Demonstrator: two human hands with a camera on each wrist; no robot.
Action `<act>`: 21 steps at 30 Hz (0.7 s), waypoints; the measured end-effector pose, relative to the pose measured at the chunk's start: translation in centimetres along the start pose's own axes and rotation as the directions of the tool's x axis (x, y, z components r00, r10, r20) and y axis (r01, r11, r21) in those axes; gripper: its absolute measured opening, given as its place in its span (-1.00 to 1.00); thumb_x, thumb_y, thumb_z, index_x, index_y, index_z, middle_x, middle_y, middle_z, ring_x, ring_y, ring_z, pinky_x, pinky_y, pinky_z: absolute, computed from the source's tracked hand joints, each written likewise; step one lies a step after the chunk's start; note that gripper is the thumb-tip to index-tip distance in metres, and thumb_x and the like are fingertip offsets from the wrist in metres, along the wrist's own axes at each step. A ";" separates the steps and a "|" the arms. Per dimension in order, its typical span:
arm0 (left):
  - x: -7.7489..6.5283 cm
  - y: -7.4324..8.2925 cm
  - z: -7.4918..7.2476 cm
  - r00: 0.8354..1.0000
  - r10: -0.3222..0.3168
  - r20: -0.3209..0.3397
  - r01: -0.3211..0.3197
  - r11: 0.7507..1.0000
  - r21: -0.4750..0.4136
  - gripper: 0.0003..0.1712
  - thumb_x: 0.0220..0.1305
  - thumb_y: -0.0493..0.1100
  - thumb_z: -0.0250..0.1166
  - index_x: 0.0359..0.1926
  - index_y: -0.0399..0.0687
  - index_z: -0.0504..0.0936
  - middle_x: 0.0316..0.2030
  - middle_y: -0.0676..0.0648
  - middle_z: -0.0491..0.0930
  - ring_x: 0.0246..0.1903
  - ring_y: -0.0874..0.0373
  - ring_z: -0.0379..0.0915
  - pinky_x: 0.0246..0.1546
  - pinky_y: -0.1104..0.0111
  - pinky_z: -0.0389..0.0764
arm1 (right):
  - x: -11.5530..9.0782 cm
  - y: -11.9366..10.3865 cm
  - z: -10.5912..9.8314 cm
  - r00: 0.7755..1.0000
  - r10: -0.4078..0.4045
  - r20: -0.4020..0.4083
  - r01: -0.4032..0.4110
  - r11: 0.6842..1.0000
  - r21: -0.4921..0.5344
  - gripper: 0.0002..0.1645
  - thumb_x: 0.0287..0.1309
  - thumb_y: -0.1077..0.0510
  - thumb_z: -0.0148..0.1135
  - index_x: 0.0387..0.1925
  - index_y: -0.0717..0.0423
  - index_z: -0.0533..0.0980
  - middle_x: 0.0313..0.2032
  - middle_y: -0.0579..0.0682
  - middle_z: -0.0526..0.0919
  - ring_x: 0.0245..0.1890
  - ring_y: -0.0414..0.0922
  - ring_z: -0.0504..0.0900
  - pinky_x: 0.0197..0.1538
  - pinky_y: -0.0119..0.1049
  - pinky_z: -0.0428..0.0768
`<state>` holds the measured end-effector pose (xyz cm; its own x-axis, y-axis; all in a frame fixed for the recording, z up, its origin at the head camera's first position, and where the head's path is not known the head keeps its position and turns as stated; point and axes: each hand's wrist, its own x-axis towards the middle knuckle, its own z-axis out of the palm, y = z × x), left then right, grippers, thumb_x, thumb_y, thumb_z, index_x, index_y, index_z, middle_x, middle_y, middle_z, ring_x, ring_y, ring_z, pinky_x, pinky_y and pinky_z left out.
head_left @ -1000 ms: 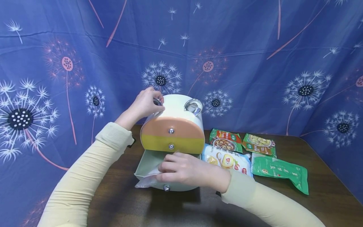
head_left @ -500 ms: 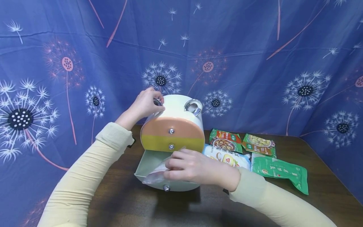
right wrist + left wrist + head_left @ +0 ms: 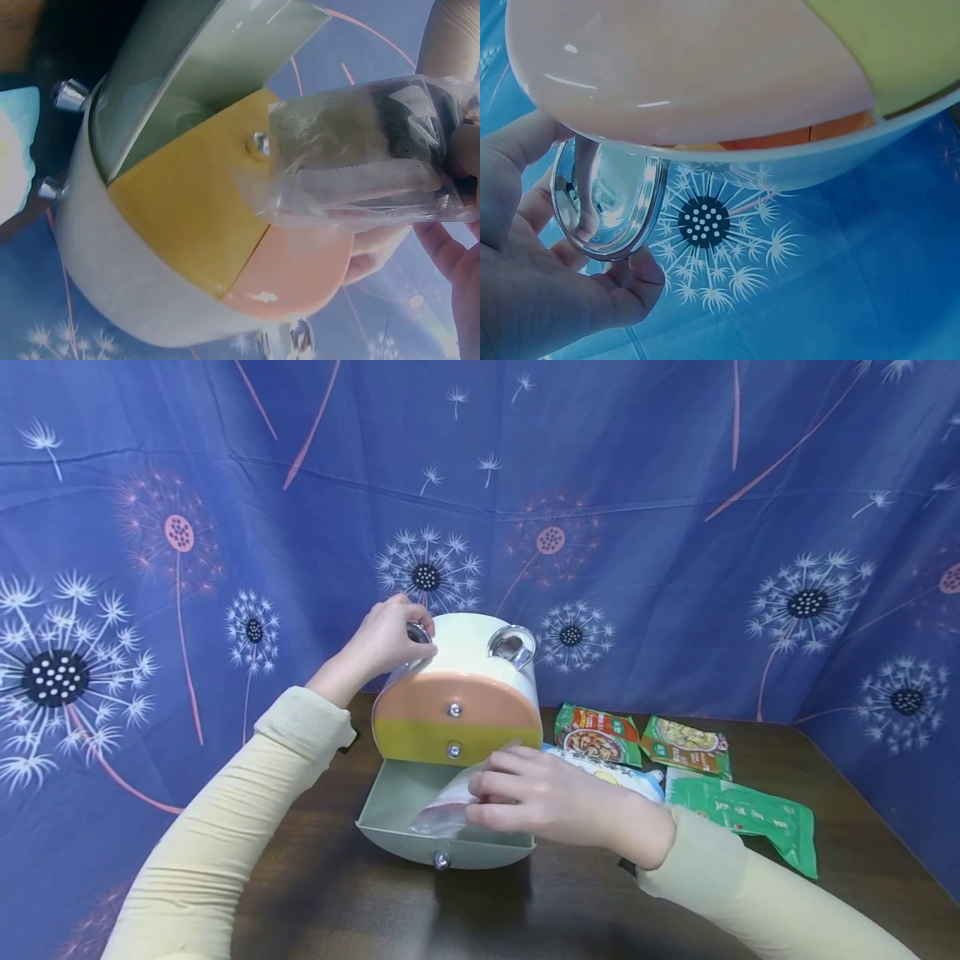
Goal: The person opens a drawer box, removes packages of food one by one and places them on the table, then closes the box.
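A small rounded drawer box [image 3: 468, 647] has a white shell, a peach upper drawer [image 3: 416, 697], a yellow drawer [image 3: 408, 739] and a pale green bottom drawer [image 3: 480, 857] pulled out. My left hand [image 3: 386, 631] holds the left of two chrome oval fittings on its top. In the left wrist view, fingers and thumb lie around that chrome fitting [image 3: 607, 202]. My right hand [image 3: 543, 797] pinches a clear plastic packet [image 3: 352, 161] by one end. It slants over the right part of the open drawer. Dark contents show through the packet near my fingers; their kind is unclear.
Right of the box lie two food pouches, one red and green [image 3: 596, 735], one with a noodle-like picture [image 3: 686, 746]. A green packet [image 3: 750, 814] lies nearer. A white and blue pouch [image 3: 615, 774] is partly behind my right hand. A blue dandelion-print cloth [image 3: 637, 443] hangs behind the table.
My right hand has moved to the right and slightly up with the clear packet, from the drawer's front edge to its right side. My left hand stays on the chrome fitting.
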<state>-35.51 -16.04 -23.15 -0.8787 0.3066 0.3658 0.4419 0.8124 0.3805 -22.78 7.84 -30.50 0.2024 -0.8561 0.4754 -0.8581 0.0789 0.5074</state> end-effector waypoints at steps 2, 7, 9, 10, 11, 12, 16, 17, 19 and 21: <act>0.0 0.0 0.0 1.000 -0.002 0.002 0.002 1.000 0.000 -0.80 0.02 -0.12 0.40 -0.30 -0.03 0.61 -0.10 -0.12 0.42 -0.08 -0.06 0.29 -0.02 0.06 0.36 | -0.2 0.2 -0.4 1.000 -0.006 -0.011 0.006 1.000 -0.007 -0.76 0.25 0.29 0.04 -0.10 -0.01 0.50 -0.22 -0.08 0.56 -0.25 -0.13 0.53 -0.20 -0.33 0.52; 0.0 0.0 0.0 1.000 -0.003 0.003 0.003 1.000 0.007 -0.80 0.03 -0.12 0.39 -0.29 -0.02 0.61 -0.12 -0.11 0.42 -0.09 -0.06 0.28 -0.03 0.07 0.36 | -0.9 0.5 -1.0 0.999 -0.001 -0.035 0.000 1.000 -0.021 -0.79 0.29 0.27 0.00 -0.13 0.00 0.50 -0.23 -0.07 0.58 -0.26 -0.11 0.55 -0.17 -0.31 0.55; 0.0 0.0 0.0 1.000 -0.004 0.006 0.004 1.000 0.009 -0.79 0.03 -0.12 0.39 -0.28 -0.02 0.62 -0.12 -0.11 0.42 -0.09 -0.06 0.28 -0.03 0.06 0.36 | -1.1 0.6 -1.2 0.999 0.004 -0.039 -0.005 1.000 -0.024 -0.81 0.30 0.25 0.01 -0.14 0.00 0.51 -0.23 -0.07 0.58 -0.26 -0.10 0.56 -0.16 -0.31 0.56; 0.0 0.0 0.0 1.000 -0.005 0.007 0.005 1.000 0.009 -0.79 0.03 -0.12 0.40 -0.28 -0.02 0.62 -0.11 -0.11 0.42 -0.08 -0.06 0.28 -0.03 0.06 0.36 | -1.2 0.6 -1.4 0.999 0.007 -0.039 -0.008 1.000 -0.023 -0.81 0.30 0.25 0.01 -0.14 0.01 0.50 -0.23 -0.06 0.58 -0.26 -0.10 0.56 -0.15 -0.30 0.56; 0.0 0.0 0.0 1.000 -0.007 0.008 0.007 1.000 0.008 -0.79 0.03 -0.12 0.40 -0.28 -0.02 0.62 -0.11 -0.11 0.42 -0.08 -0.06 0.28 -0.03 0.06 0.37 | -1.3 0.6 -1.5 0.999 0.010 -0.040 -0.011 1.000 -0.023 -0.81 0.30 0.25 0.01 -0.15 0.01 0.50 -0.23 -0.06 0.59 -0.25 -0.09 0.57 -0.14 -0.29 0.56; 0.0 0.0 0.0 1.000 -0.007 0.008 0.007 1.000 0.007 -0.79 0.02 -0.12 0.40 -0.28 -0.02 0.62 -0.11 -0.11 0.42 -0.08 -0.06 0.28 -0.03 0.06 0.36 | -1.4 0.7 -1.7 0.999 0.015 -0.044 -0.015 1.000 -0.020 -0.82 0.30 0.26 0.00 -0.16 0.01 0.50 -0.23 -0.06 0.59 -0.26 -0.09 0.56 -0.15 -0.29 0.56; 0.1 -0.1 0.1 1.000 -0.006 0.008 0.006 1.000 0.007 -0.79 0.02 -0.12 0.40 -0.29 -0.02 0.62 -0.11 -0.10 0.42 -0.06 -0.06 0.27 -0.02 0.06 0.36 | -1.8 0.7 -2.3 0.996 0.026 -0.083 -0.027 1.000 -0.008 -0.80 0.29 0.30 -0.03 -0.21 0.03 0.51 -0.27 -0.04 0.59 -0.30 -0.08 0.56 -0.20 -0.28 0.56; 0.1 -0.1 0.1 1.000 -0.006 0.007 0.006 1.000 0.009 -0.79 0.01 -0.12 0.40 -0.29 -0.02 0.62 -0.11 -0.10 0.42 -0.07 -0.05 0.27 -0.02 0.06 0.36 | -1.8 0.7 -2.4 0.995 0.026 -0.094 -0.026 1.000 -0.008 -0.79 0.30 0.30 -0.04 -0.22 0.04 0.51 -0.28 -0.04 0.59 -0.31 -0.08 0.56 -0.21 -0.28 0.56; 0.2 -0.1 0.1 1.000 -0.006 0.008 0.006 1.000 0.014 -0.79 0.01 -0.12 0.40 -0.29 -0.01 0.62 -0.11 -0.10 0.43 -0.07 -0.05 0.28 -0.02 0.06 0.36 | -1.8 0.7 -2.7 0.993 0.028 -0.112 -0.029 1.000 -0.006 -0.79 0.30 0.30 -0.05 -0.24 0.05 0.52 -0.30 -0.03 0.58 -0.32 -0.07 0.56 -0.22 -0.27 0.56; 0.2 0.0 0.0 1.000 -0.006 0.010 0.006 1.000 0.023 -0.79 0.01 -0.11 0.40 -0.29 -0.01 0.63 -0.10 -0.10 0.43 -0.08 -0.06 0.28 -0.02 0.06 0.37 | -1.9 0.6 -3.0 0.991 0.021 -0.131 -0.022 1.000 -0.011 -0.79 0.30 0.32 -0.06 -0.26 0.07 0.52 -0.32 -0.02 0.58 -0.33 -0.06 0.56 -0.24 -0.26 0.56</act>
<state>-35.68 -16.01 -23.10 -0.8831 0.3069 0.3548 0.4327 0.8251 0.3632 -22.29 11.09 -28.93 0.2446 -0.7800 0.5760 -0.8573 0.1036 0.5043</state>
